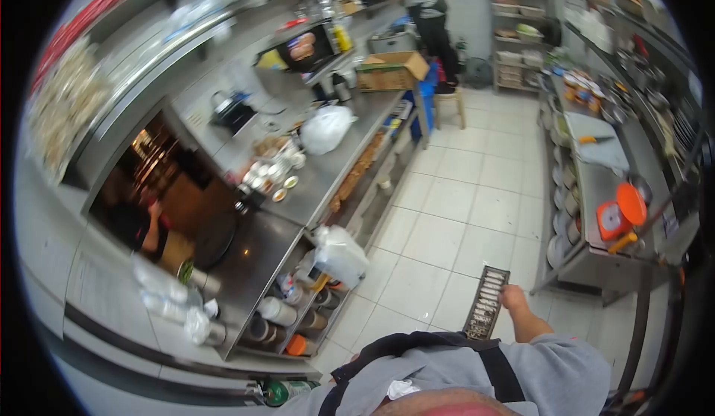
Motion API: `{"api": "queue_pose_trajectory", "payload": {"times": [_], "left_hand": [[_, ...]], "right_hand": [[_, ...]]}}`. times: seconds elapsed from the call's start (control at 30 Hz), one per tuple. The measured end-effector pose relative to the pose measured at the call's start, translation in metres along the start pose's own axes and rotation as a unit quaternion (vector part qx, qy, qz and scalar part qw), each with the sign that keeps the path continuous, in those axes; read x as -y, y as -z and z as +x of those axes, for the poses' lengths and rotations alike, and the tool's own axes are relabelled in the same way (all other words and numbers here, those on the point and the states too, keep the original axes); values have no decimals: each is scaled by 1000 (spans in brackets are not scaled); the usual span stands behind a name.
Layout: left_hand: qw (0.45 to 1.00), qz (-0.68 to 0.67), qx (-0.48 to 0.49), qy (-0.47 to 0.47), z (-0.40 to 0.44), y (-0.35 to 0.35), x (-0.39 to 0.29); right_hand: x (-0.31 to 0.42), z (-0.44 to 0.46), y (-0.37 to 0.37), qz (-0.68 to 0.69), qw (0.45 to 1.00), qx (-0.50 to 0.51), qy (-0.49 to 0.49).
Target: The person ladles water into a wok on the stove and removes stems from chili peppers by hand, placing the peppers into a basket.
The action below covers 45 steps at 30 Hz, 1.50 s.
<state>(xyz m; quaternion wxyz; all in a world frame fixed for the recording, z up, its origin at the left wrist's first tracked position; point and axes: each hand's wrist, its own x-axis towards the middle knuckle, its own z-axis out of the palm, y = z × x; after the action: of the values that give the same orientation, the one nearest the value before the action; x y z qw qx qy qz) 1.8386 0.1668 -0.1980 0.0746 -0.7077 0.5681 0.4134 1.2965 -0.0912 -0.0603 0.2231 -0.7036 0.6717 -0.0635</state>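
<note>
My right hand point(514, 297) is closed on the edge of a long, narrow dark rack point(488, 302) with rows of pale pieces in it. The rack hangs low over the white tiled floor point(424, 293), in front of my body and to the right. What the pale pieces are is too small to tell. My left hand does not show; the left side of my body ends at the bottom edge near a green cylinder point(276, 393).
A steel counter point(320, 180) with a white bag point(328, 129) runs along the left. On the right a worktable point(585, 211) holds an orange scale point(612, 221) and a knife point(596, 140). One person point(428, 14) is at the back; another point(149, 230) shows through the hatch.
</note>
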Motion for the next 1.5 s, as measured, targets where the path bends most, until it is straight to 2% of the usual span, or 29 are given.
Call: {"api": "queue_pose_trajectory", "payload": {"times": [0.03,0.1,0.17,0.23,0.3,0.33,0.37,0.4,0.43,0.47,0.5,0.53,0.57,0.63,0.7,0.77,0.8,0.87,0.97,1.1,1.17,1.2,1.27,1.37,1.43,1.5], "left_hand": [[1000,1,0,-31,36,10,-40],[997,-40,-18,-69,90,37,-128],[988,-116,-40,-96,114,75,-216],[980,-152,-41,-120,127,109,-289],[979,-60,-38,-189,153,123,-321],[980,-56,-32,-189,160,126,-328],[975,33,-26,-219,168,129,-331],[961,120,-19,-249,178,132,-335],[954,197,37,-222,187,136,-339],[939,269,93,-194,195,137,-338],[917,323,101,-213,208,133,-327],[903,357,106,-215,219,129,-316],[914,340,176,-134,231,128,-315],[937,290,190,-32,233,131,-323],[935,299,179,-59,245,129,-331],[939,275,203,-43,256,137,-352],[952,229,205,-6,264,139,-363],[948,243,203,-33,284,149,-389],[935,278,210,-66,329,150,-429],[934,288,152,-148,410,147,-493],[939,268,108,-189,437,146,-527],[938,267,89,-203,445,157,-550],[916,303,104,-240,466,172,-588],[928,217,53,-297,468,198,-631],[943,176,32,-279,462,207,-643],[932,228,38,-280,453,213,-644]], "right_hand": [[-44,2,-6,-54,997,-2,-56],[-86,-41,35,-37,969,-14,-244],[-154,-63,30,-78,965,3,-252],[-191,-101,33,-49,960,-15,-275],[-211,-137,31,-47,947,-5,-319],[-225,-150,14,-34,932,-21,-361],[-237,-166,-3,-23,914,-38,-403],[-260,-179,-54,-7,914,-55,-402],[-285,-190,-96,5,913,-72,-402],[-272,-200,-101,-77,933,-55,-347],[-261,-204,-116,-53,927,-22,-370],[-239,-210,-110,-17,945,12,-327],[-217,-208,-99,15,957,31,-288],[-190,-200,-94,58,972,34,-226],[-181,-186,-83,76,977,31,-198],[-187,-160,-68,80,978,7,-194],[-194,-144,-64,78,977,-14,-197],[-211,-102,-41,74,970,-53,-226],[-154,-28,147,189,910,-22,-367],[-225,21,153,232,893,-70,-380],[-228,28,153,95,932,-45,-348],[-224,28,148,78,941,-43,-327],[-215,27,130,108,946,-33,-305],[-213,40,85,171,950,14,-260],[-124,51,187,183,950,26,-253],[-257,57,-19,197,978,50,-46]]}}
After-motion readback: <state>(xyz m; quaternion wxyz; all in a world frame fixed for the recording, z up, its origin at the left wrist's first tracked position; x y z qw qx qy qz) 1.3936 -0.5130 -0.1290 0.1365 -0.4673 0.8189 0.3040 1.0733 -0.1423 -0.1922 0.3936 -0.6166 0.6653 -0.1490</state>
